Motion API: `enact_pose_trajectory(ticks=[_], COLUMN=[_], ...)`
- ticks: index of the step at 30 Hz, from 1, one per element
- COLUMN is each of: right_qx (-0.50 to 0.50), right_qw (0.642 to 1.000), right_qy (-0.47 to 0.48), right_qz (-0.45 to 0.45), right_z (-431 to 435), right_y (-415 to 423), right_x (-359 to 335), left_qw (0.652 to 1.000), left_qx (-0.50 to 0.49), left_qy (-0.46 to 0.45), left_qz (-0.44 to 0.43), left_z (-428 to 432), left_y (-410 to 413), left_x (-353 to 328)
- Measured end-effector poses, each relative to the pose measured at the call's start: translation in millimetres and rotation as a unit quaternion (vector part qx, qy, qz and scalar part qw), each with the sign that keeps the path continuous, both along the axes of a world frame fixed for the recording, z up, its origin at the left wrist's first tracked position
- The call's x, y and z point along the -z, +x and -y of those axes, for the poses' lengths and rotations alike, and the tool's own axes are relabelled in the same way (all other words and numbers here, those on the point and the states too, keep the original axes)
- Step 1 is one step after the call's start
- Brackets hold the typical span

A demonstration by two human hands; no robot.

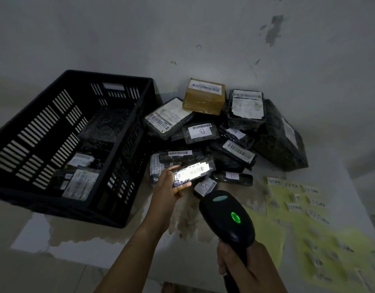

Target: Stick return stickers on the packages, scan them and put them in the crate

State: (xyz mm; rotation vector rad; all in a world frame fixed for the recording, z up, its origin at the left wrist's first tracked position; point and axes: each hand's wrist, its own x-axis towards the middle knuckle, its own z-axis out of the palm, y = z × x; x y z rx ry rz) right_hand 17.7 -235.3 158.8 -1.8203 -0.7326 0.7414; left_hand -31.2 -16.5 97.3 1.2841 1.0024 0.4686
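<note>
My left hand (pixel 168 186) grips a small black-wrapped package (pixel 194 171) by its left end, its white barcode label lit brightly. My right hand (pixel 243 265) holds the handle of a black barcode scanner (pixel 226 216), whose head points at that package and whose green light is on. Behind the package lies a pile of packages (pixel 224 134), mostly black-wrapped with white labels, plus one brown box (pixel 204 97). The black slatted crate (pixel 62 144) stands at the left with a few labelled packages (pixel 81 178) in its bottom.
Yellow sheets with handwritten "RETURN" stickers (pixel 298 201) lie on the floor at the right, blurred toward the corner. A stained white wall rises behind the pile. A bare toe shows at the bottom edge. The scene is dim.
</note>
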Motion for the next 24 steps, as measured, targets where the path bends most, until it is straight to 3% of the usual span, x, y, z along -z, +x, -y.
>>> enact_pose_trajectory(ticks=[4, 11, 21, 24], right_qx=[-0.006, 0.014, -0.032, -0.002], right_qw=[1.0, 1.0, 0.999, 1.0], right_qy=[-0.013, 0.001, -0.021, -0.029], right_qz=[0.0, 0.004, 0.008, 0.0], right_z=[-4, -2, -6, -14], right_y=[1, -2, 5, 10], right_x=[-2, 0, -2, 12], left_qw=[1.0, 0.992, 0.99, 0.989], left_qx=[0.008, -0.045, -0.054, -0.069], left_qy=[0.001, -0.102, -0.108, -0.102], left_qz=[-0.004, 0.067, 0.078, 0.078], left_z=[-3, -8, -15, -16], left_y=[1, 3, 7, 5], left_x=[3, 1, 7, 6])
